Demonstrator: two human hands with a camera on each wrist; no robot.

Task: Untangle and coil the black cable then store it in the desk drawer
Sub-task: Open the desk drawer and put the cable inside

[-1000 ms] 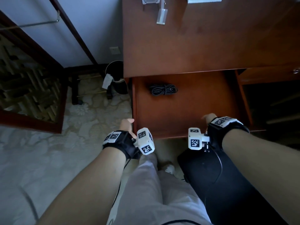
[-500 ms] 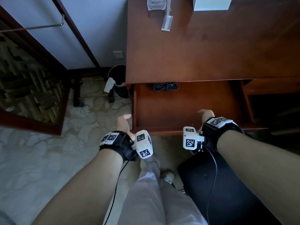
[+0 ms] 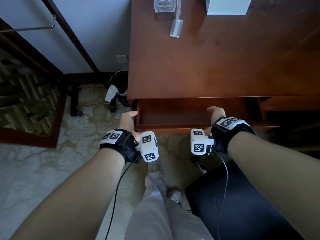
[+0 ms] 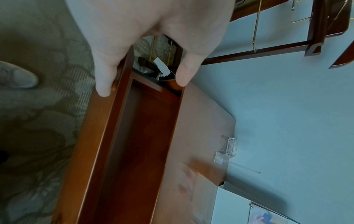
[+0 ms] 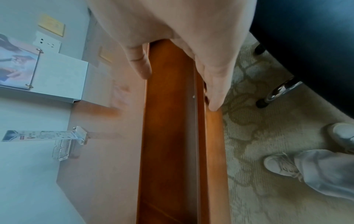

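Both of our hands are on the front panel of the desk drawer [image 3: 173, 126], which stands partly out from under the desk [image 3: 216, 58]. Our left hand [image 3: 127, 119] takes the corner at nine o'clock of the drawer: in the left wrist view its fingers [image 4: 104, 81] lie straight along the outer face of the panel while the thumb [image 4: 184, 71] reaches across toward the desk edge. Our right hand [image 3: 215, 114] sits toward three o'clock; in the right wrist view its fingers [image 5: 214, 91] lie flat on the panel's outer face and the thumb [image 5: 141, 63] hangs over the open tray, neither curled round anything. We see no black cable in the bare wooden stretch of tray that shows, so we cannot tell where it lies. At ten o'clock of the drawer a dark waste bin [image 3: 119, 82] stands on the patterned carpet [image 3: 34, 161]. At five o'clock sits a black chair [image 3: 242, 205].
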